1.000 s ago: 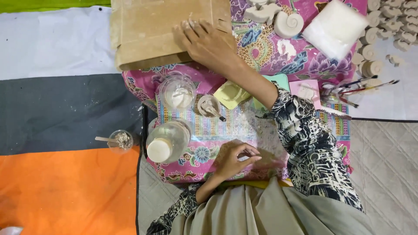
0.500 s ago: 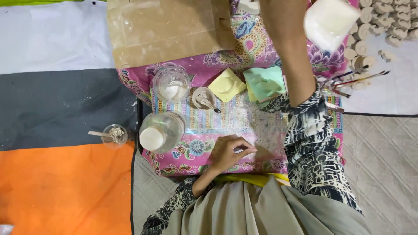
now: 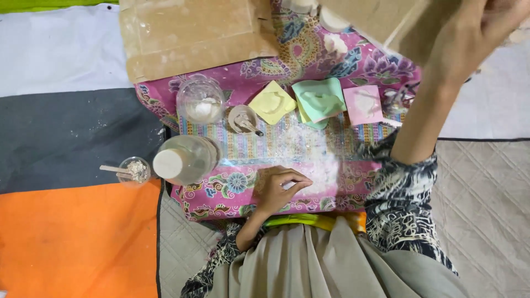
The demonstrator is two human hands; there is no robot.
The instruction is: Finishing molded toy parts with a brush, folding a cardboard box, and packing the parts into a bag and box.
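Head view, looking straight down at a person seated on the floor. The right hand (image 3: 475, 33) is raised near the top right corner, fingers closed over the edge of a flat tan board (image 3: 381, 19) that it holds tilted up in the air above the cloth. The left hand (image 3: 279, 190) rests low on a pink floral cloth (image 3: 232, 187), its fingertips pinched loosely together on a small white bit; what that bit is cannot be told. Just beside the fingertips the cloth is dusted with white powder (image 3: 314, 154).

On the cloth above the left hand lie three soft square moulds in a row: yellow (image 3: 271, 102), mint green (image 3: 320, 100) and pink (image 3: 364, 104), each with a pale hollow pressed into it. Left of them sits a small round cup (image 3: 243, 118) with a stick in it, and further left a clear plastic cup (image 3: 200, 100) holding white powder. Below that a clear bottle (image 3: 185, 160) with a white cap lies at the cloth's left edge. Off the cloth, on the dark grey stripe of a mat, stands a small glass (image 3: 134, 170) with a wooden stick across it.

A second, larger cardboard sheet (image 3: 193, 36), smeared with white, lies flat at the top. The mat (image 3: 72, 243) runs in white, grey and orange bands; grey quilted padding (image 3: 486, 209) shows at the right.
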